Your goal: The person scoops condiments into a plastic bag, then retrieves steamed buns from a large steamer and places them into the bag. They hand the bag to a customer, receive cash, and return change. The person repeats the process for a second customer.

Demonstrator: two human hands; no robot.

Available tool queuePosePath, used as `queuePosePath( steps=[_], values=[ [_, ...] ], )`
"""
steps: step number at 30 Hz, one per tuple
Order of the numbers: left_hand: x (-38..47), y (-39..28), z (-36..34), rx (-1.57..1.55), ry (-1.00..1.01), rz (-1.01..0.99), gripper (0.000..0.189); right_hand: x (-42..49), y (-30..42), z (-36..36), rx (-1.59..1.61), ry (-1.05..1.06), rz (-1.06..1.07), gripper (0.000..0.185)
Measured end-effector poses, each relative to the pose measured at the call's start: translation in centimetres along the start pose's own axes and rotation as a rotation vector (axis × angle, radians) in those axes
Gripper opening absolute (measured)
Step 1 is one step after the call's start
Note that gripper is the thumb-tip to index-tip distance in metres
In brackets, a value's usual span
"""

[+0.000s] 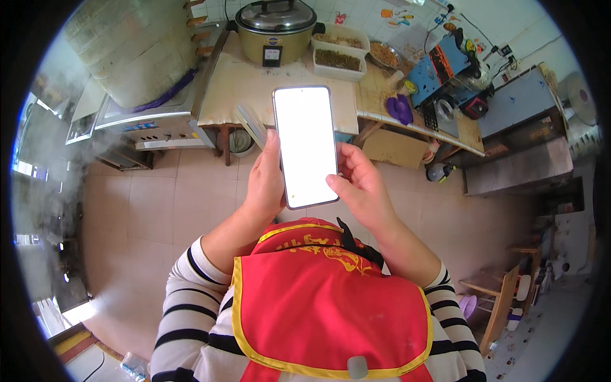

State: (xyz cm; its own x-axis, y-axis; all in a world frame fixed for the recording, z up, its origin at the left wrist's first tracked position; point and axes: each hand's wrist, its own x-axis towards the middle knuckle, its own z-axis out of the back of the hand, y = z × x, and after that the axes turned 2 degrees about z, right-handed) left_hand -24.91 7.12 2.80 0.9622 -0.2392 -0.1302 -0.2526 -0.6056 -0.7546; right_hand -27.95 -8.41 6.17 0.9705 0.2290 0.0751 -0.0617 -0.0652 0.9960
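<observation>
A smartphone with a glowing white screen is held upright in front of my chest. My left hand grips its left edge, thumb along the side and fingers hidden behind. At the lower right corner, my right hand has its thumb on the screen's edge, with curled fingers beside and partly behind the phone. A thin, pale striped flat thing slants out above my left thumb; what it is cannot be made out. Below the phone hangs my red apron with yellow trim.
Stacked steamers give off steam on a metal stove at left. Ahead, a worktable bears a large rice cooker and food tubs. A blue machine and purple cloth occupy the right-hand table.
</observation>
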Motion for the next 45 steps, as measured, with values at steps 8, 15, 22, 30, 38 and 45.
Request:
queuePosePath(
  steps=[8, 15, 22, 30, 38, 45],
  values=[
    [3.7, -3.7, 3.0, -0.007, 0.008, 0.019, 0.057, 6.5, 0.1, -1.4, 0.109, 0.004, -0.083, 0.024],
    [5.8, -4.7, 4.5, 0.165, -0.05, 0.032, 0.059, 10.3, -1.3, -1.3, 0.042, -0.073, -0.169, 0.014],
    [6.5, -5.0, 5.3, 0.043, -0.024, 0.037, 0.056, 11.2, -1.4, -1.4, 0.065, -0.042, -0.166, 0.015],
    [6.9, -4.9, 4.8, 0.046, -0.008, 0.033, 0.057, 10.7, -0.9, -0.4, 0.116, 0.036, -0.143, 0.018],
    [6.5, -4.3, 4.5, 0.009, -0.021, 0.044, 0.057, 9.5, -0.8, -0.7, 0.029, 0.065, -0.124, 0.032],
    [6.5, -3.9, 4.1, 0.099, 0.001, 0.048, 0.06, 8.9, -0.5, -0.3, 0.035, 0.041, -0.151, 0.033]
  ],
)
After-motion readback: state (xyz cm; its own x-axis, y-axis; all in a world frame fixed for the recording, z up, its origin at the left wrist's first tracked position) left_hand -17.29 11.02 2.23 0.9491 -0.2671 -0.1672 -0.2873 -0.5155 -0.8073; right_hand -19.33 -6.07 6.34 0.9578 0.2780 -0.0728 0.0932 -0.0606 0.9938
